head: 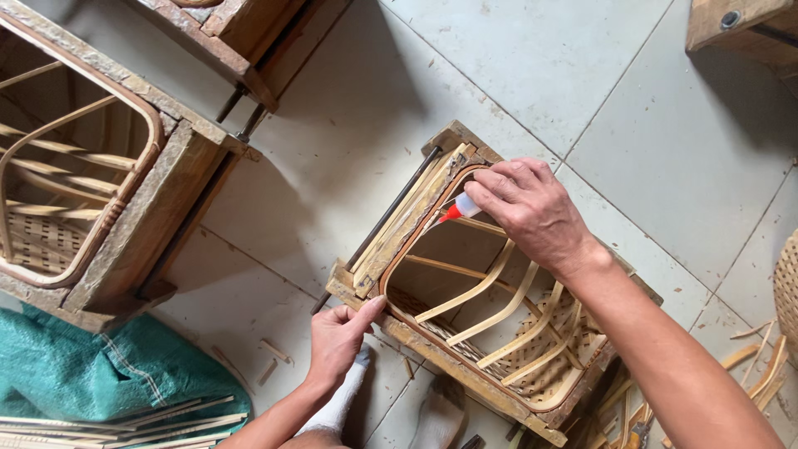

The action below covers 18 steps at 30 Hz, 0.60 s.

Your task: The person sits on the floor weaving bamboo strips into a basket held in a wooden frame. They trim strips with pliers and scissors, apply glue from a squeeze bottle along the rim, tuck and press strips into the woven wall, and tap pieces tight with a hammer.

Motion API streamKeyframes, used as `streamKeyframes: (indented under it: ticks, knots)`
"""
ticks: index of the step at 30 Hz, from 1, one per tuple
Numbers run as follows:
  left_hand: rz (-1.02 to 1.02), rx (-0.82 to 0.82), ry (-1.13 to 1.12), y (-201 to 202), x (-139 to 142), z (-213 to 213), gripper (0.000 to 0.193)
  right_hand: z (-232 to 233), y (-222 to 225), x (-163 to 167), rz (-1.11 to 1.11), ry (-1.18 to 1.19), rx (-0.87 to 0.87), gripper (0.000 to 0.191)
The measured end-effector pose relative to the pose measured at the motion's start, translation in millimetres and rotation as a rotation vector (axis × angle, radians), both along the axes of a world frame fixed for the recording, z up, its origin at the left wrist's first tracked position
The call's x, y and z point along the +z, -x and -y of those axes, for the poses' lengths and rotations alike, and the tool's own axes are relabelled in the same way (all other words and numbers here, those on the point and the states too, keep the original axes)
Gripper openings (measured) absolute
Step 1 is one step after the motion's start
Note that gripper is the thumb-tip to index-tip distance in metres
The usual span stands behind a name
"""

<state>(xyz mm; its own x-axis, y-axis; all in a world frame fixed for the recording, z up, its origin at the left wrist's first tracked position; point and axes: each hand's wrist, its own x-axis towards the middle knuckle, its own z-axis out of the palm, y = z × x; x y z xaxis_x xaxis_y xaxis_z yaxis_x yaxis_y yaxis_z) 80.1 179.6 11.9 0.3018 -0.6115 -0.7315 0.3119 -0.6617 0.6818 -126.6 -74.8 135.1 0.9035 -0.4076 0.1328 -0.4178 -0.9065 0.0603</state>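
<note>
A wooden box mould sits on the tiled floor with a woven bamboo basket inside it, bent bamboo ribs running up its sides and a brown rim hoop along the top. My right hand grips a small white glue bottle with a red nozzle, its tip pointing at the rim near the far corner. My left hand rests on the mould's near left corner, thumb pressing the rim. My feet in white socks show below the mould.
A second, larger wooden mould with a basket inside stands at the left. A green sack holding bamboo strips lies at bottom left. Bamboo scraps litter the floor at right, beside a woven basket edge. Another wooden frame sits top right.
</note>
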Motion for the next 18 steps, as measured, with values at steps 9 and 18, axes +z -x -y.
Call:
streamKeyframes:
  ticks: [9,18]
  knots:
    - [-0.012,-0.004,-0.027,-0.4,-2.1,-1.4,0.047,0.6,-10.4,-3.1,-0.013,0.053,0.066,0.026]
    - [-0.011,-0.003,-0.058,-0.8,4.5,0.8,0.049,17.1,-5.6,8.2,-0.034,0.121,0.077,0.024]
